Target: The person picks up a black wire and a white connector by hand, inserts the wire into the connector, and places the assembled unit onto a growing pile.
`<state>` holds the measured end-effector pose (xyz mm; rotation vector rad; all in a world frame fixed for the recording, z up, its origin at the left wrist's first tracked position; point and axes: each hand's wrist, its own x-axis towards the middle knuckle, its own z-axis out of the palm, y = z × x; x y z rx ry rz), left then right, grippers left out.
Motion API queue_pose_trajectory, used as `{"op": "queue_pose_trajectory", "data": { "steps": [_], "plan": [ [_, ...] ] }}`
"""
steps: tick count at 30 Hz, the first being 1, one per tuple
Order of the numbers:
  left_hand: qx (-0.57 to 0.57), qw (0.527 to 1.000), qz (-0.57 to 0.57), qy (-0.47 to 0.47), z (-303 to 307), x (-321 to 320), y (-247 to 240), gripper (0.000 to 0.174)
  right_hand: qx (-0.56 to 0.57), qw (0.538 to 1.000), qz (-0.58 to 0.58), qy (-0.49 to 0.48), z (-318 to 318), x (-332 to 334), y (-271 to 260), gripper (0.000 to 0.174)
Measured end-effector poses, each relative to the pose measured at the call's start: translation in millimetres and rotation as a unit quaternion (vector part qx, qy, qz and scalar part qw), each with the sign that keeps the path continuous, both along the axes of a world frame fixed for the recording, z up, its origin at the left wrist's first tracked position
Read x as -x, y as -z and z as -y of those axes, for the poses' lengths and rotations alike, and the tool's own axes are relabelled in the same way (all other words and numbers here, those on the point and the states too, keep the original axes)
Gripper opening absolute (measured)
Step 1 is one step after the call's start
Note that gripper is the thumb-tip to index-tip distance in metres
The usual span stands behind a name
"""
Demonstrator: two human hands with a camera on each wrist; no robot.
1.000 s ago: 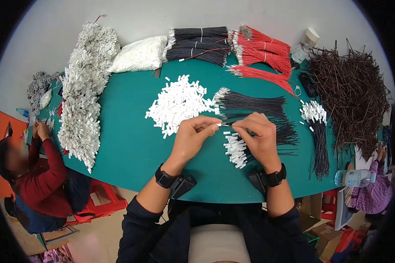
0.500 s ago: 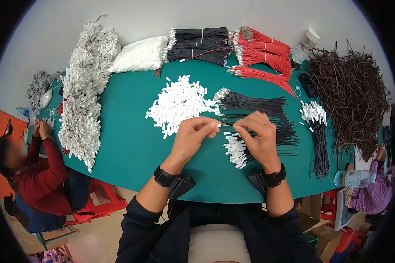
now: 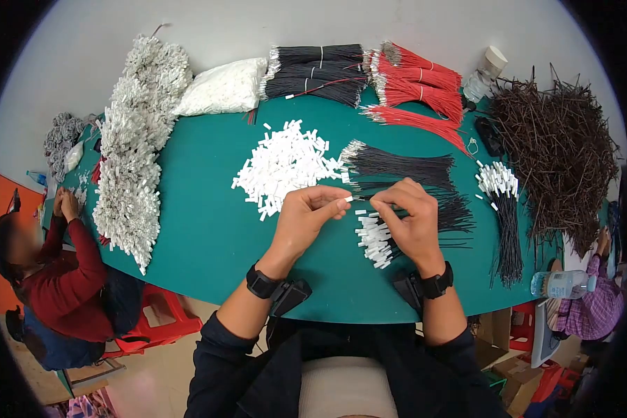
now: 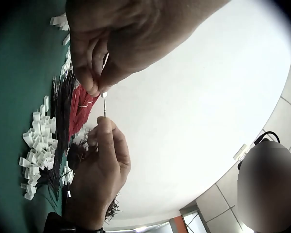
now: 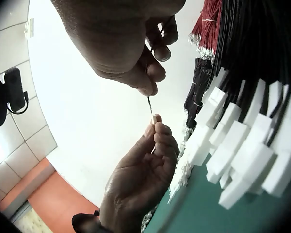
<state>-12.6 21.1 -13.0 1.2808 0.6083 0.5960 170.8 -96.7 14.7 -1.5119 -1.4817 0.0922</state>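
Note:
Over the green table, my left hand point(image 3: 305, 217) pinches a small white connector housing point(image 3: 349, 199) between thumb and index finger. My right hand point(image 3: 412, 212) pinches a thin black wire point(image 5: 150, 105) close to its end. In the left wrist view the tip of the wire stands right at the end of the housing point(image 4: 104, 94), the two in line. Just below the hands lies a bunch of black wires with white housings point(image 3: 375, 240) on their ends. Loose black wires point(image 3: 397, 161) with bare metal terminals lie beyond the right hand.
A heap of loose white housings point(image 3: 285, 164) lies beyond the left hand. Black bundles point(image 3: 317, 70), red bundles point(image 3: 425, 83) and a white bag point(image 3: 223, 85) line the back. Finished-looking bunch point(image 3: 498, 181) and bottle point(image 3: 563, 283) stand right; a white pile point(image 3: 129, 153) and a seated person point(image 3: 63, 285) left.
Both hands stay almost in place, still holding the housing and the wire. The left fingertips and the housing shift only slightly.

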Motion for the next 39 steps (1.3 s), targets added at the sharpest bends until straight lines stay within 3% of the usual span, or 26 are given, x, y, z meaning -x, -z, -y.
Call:
{"op": "queue_pose_trajectory", "data": {
  "steps": [15, 29, 39],
  "plan": [
    [0.025, 1.0, 0.002, 0.017, -0.8, 1.2, -2.1, 0.018, 0.01, 1.0, -0.002, -0.009, 0.4, 1.2, -0.5, 0.007],
    [0.042, 0.998, 0.017, -0.043, 1.3, 1.5, -6.3, 0.023, 0.007, 1.0, -0.02, -0.008, 1.0, 2.6, -2.5, 0.008],
    [0.046, 0.998, -0.001, -0.037, -0.3, 2.4, -1.9, 0.022, 0.004, 1.0, -0.025, -0.013, 0.9, 4.2, -3.5, 0.008]
  ]
}}
